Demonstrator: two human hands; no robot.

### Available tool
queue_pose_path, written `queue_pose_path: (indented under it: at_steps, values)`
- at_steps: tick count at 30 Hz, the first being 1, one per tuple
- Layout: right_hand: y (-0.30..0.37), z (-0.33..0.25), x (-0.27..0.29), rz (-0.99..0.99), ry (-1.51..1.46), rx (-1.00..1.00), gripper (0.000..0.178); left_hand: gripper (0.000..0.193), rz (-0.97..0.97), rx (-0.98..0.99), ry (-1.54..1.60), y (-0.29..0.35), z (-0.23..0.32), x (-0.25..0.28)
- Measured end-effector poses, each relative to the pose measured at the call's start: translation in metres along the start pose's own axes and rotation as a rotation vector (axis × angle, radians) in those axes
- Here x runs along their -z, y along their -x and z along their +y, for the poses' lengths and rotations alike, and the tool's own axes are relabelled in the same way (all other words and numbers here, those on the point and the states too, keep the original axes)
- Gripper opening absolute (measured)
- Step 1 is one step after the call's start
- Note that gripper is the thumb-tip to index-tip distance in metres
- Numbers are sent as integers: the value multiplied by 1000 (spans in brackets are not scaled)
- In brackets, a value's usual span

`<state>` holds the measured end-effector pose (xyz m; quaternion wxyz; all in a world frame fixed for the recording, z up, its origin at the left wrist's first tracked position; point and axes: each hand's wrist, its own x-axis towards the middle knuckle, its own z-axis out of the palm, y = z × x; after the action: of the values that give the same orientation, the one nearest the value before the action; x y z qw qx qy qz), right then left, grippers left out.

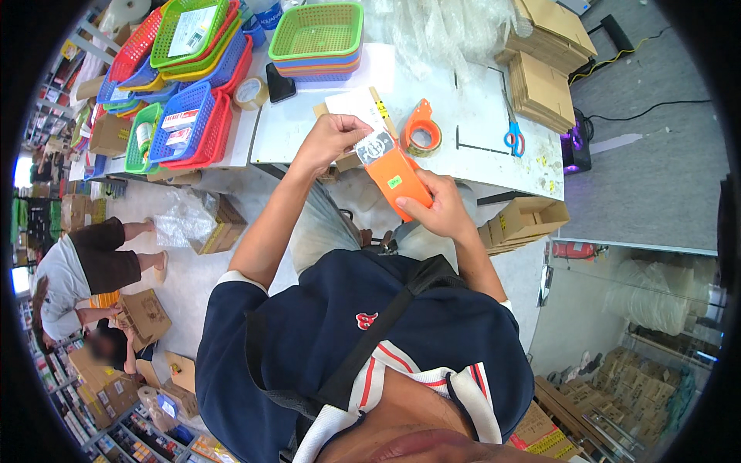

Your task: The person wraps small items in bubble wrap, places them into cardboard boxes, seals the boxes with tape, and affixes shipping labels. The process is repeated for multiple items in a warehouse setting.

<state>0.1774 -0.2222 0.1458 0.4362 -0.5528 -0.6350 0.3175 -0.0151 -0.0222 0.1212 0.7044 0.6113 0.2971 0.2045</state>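
My right hand [441, 204] holds a flat, oblong orange package [392, 179] with a small green sticker, its thumb lying across the front. A black-and-white patterned piece [374, 147] with a jagged edge shows at the package's far end. My left hand [333, 143] pinches at that end, thumb and fingers together by the patterned piece's left corner. Whether the piece is part of the package or separate, I cannot tell. Just right of it, an orange tape dispenser [421, 130] with its roll lies on the white table [482, 116]. Paper [351, 106] lies behind my left hand.
Stacked coloured baskets [318, 31] stand at the back and left, near a tape roll [250, 93] and black phone [280, 82]. Scissors [514, 131], flat cartons [544, 85] and bubble wrap [440, 35] occupy the right and back. Two other people [77, 278] work among boxes at left.
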Motion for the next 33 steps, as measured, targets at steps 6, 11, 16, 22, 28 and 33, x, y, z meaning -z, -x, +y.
queue_pose_path:
  at_steps: [6,11,16,22,28,33]
  values:
    - [-9,-6,-11,17,-65,-168,26,11,58,-108,-195,-26,-16,7]
    - [-18,4,-12,41,-104,-211,25,11,139,-151,-318,-44,-19,17]
    - [-18,10,-10,7,-199,-297,31,15,187,-136,-494,-63,-2,52]
    - [-57,40,-22,216,-423,-255,56,22,105,-80,-463,-115,-8,76]
    - [-102,30,-20,163,-615,-323,56,25,253,-120,-699,-154,-34,88]
    - [-121,37,-22,137,-603,-399,50,25,286,-114,-812,-166,-42,91]
